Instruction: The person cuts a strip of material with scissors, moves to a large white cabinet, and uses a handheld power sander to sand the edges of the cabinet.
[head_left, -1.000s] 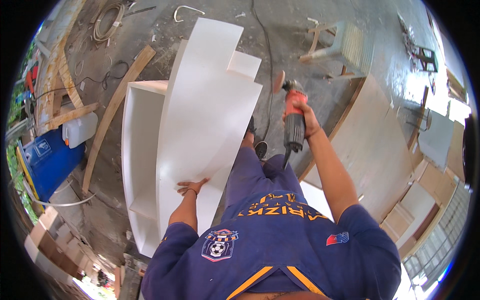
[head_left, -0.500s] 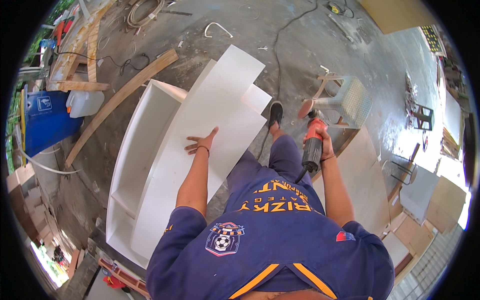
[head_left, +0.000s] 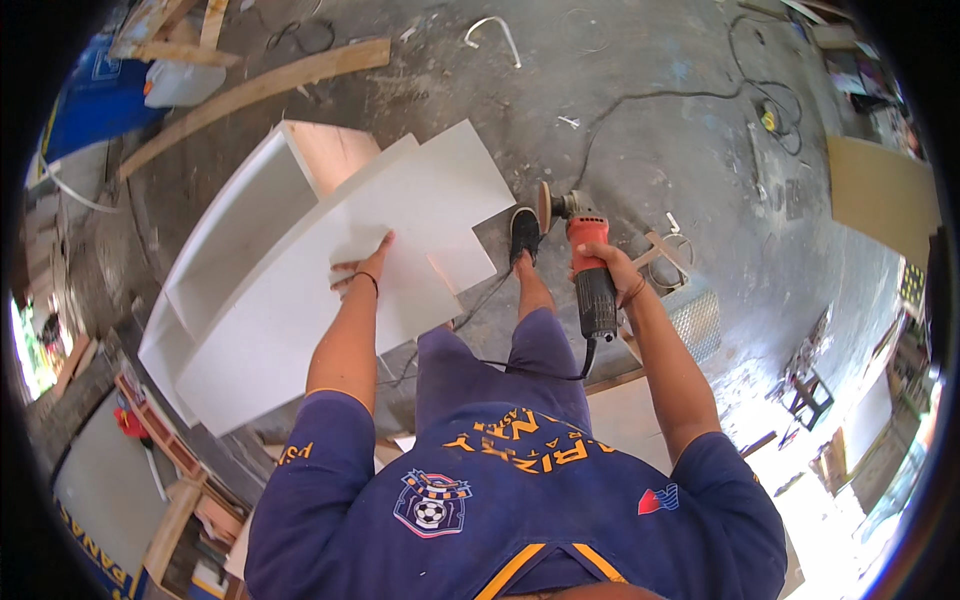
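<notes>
A white cabinet (head_left: 290, 310) lies on the floor at my left, its long top panel having a stepped, cut-out end that points away from me. Its inner compartments are exposed on the far-left side. My left hand (head_left: 366, 266) rests on the panel with fingers spread. In my right hand (head_left: 612, 268) is a red and black angle grinder (head_left: 597, 305), gripped round its body. The grinder's brown disc (head_left: 545, 208) stands on edge just right of my shoe (head_left: 524, 233), apart from the panel. Whether the disc spins cannot be told.
The grinder's black cord (head_left: 530, 372) runs across my thighs. A patterned stool (head_left: 690, 325) stands at the right, partly behind my forearm. Beyond the cabinet lies a long curved wooden strip (head_left: 270, 92). Another cable (head_left: 660, 96) crosses the concrete floor at the far right.
My view has swung to the right. The grinder has moved left relative to the stool, nearer my foot and the panel's stepped end. My left hand stays flat on the panel.
</notes>
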